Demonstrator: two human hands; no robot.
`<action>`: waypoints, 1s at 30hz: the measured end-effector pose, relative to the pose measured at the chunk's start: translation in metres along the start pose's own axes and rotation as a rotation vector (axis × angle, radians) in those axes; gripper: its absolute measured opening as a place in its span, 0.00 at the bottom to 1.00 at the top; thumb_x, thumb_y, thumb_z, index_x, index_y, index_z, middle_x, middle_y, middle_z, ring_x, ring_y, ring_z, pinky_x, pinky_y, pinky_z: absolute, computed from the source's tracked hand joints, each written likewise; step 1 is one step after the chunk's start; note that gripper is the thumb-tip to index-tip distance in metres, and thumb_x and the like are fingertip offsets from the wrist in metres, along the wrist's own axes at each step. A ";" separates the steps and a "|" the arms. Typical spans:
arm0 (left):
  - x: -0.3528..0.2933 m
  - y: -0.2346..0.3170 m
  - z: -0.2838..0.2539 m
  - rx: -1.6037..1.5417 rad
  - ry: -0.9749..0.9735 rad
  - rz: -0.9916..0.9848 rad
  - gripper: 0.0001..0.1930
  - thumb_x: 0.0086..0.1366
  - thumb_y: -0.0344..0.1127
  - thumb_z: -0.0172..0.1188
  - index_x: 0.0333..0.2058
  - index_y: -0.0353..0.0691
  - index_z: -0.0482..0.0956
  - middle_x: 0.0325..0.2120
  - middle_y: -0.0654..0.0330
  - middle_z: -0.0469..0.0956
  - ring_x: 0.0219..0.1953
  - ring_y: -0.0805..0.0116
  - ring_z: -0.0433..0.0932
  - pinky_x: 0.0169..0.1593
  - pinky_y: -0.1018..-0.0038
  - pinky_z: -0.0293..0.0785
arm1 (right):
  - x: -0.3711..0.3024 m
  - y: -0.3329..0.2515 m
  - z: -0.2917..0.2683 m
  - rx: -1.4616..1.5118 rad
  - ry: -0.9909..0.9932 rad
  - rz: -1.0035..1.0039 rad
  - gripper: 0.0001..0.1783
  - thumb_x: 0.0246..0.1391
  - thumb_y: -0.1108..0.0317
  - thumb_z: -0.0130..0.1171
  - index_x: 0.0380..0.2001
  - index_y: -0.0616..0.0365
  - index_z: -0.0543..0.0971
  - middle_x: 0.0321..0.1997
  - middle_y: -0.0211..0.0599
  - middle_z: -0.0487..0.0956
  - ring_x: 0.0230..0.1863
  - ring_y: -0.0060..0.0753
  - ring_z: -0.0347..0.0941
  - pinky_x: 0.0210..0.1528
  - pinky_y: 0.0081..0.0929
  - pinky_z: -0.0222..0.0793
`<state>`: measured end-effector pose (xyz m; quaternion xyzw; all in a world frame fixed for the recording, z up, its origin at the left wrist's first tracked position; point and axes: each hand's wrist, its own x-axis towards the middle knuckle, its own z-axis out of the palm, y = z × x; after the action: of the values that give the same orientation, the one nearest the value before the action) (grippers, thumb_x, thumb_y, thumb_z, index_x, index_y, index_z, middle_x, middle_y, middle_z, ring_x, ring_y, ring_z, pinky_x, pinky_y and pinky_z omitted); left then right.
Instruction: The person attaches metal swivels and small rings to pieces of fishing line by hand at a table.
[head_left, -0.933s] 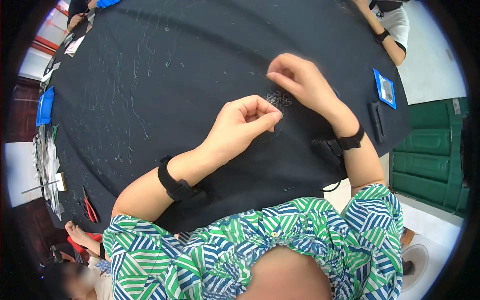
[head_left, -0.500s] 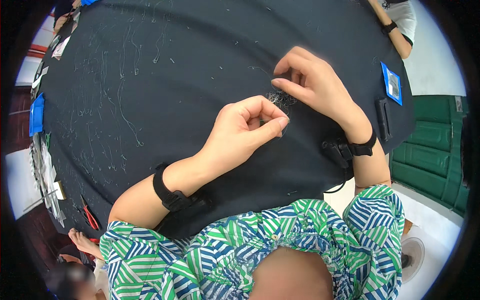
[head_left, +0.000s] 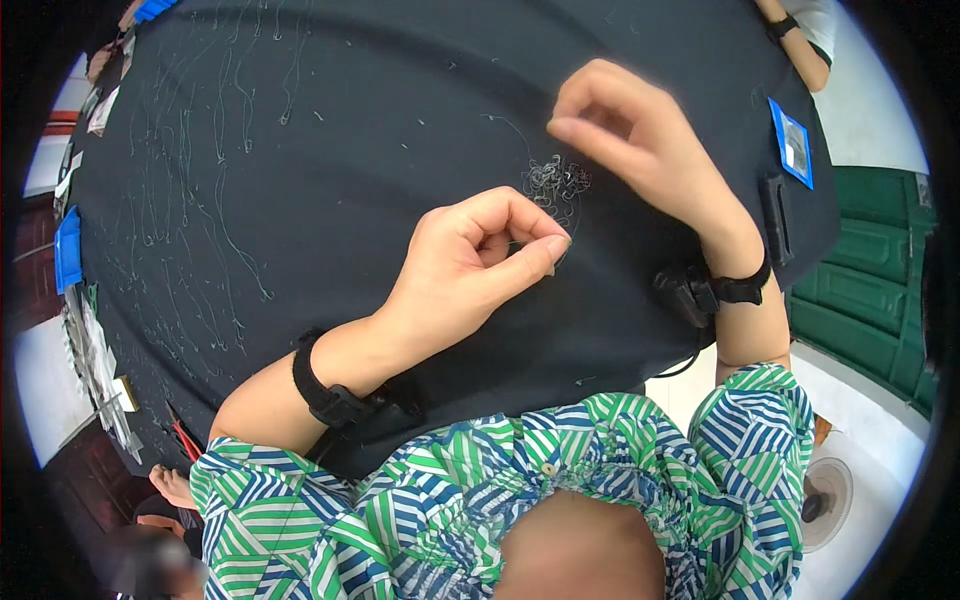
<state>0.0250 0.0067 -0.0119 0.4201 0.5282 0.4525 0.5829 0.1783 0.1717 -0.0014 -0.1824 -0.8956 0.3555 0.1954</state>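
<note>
Your left hand (head_left: pixel 470 250) pinches a fine thread (head_left: pixel 516 243) just on your side of the heap of small curved metal pieces (head_left: pixel 557 180).
The heap lies on the black cloth (head_left: pixel 350 230), between your two hands; your left thumb and forefinger meet at its near edge, while your right hand (head_left: pixel 645 145) hangs beyond it and to its right, fingers curled and narrow, slightly blurred, so you cannot tell whether they grip anything; well left of the heap, long threads (head_left: pixel 221 130) lie spread out, and well right of it sits a blue packet (head_left: pixel 792 145).
</note>
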 end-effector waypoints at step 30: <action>-0.012 -0.005 -0.022 0.074 -0.045 0.070 0.06 0.64 0.33 0.60 0.36 0.36 0.78 0.26 0.67 0.78 0.25 0.87 0.72 0.29 0.89 0.65 | 0.005 -0.010 -0.029 1.250 0.071 0.236 0.12 0.65 0.66 0.45 0.43 0.64 0.70 0.32 0.27 0.69 0.21 0.10 0.57 0.18 0.05 0.55</action>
<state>0.0032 -0.0061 -0.0160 0.4699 0.5162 0.4431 0.5626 0.1863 0.1836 0.0259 -0.1431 -0.4859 0.8239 0.2541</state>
